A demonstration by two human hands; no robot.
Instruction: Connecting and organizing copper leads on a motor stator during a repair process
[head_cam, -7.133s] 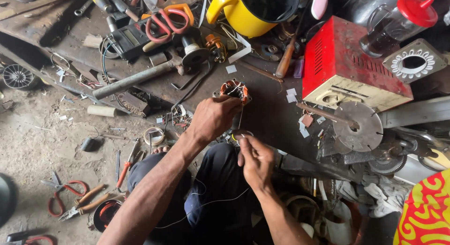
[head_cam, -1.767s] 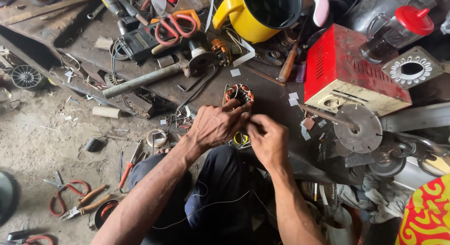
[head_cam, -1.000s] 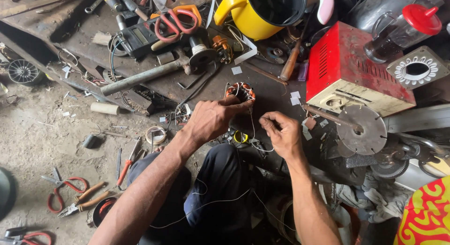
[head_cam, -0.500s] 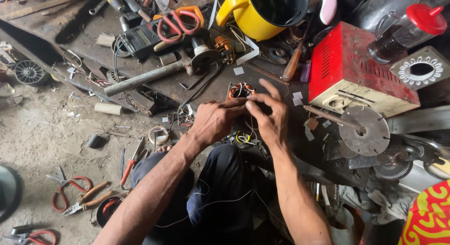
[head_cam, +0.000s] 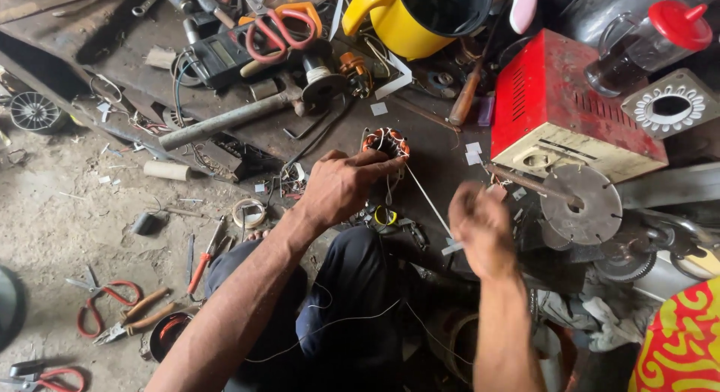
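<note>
Seen from the head camera, the left hand (head_cam: 341,186) is curled over a small motor stator (head_cam: 385,143) with copper windings, fingers and thumb closed on its near side, pinning it against the dark workbench (head_cam: 315,129). The stator sits near the middle of the bench, just in front of the red metal box (head_cam: 555,99) and below the yellow kettle (head_cam: 409,21).

A thin white cord (head_cam: 429,201) runs taut from the stator down and to the right into the right hand (head_cam: 480,227). That hand is blurred; it looks closed into a loose fist around the cord's end, held well clear of the stator and near the toothed metal disc (head_cam: 581,204).

Around the left forearm lie a hammer (head_cam: 232,120), a roll of tape (head_cam: 248,212) and orange-handled pliers (head_cam: 204,257) on the dusty floor. Red-handled scissors (head_cam: 281,28) rest at the far edge of the bench.
</note>
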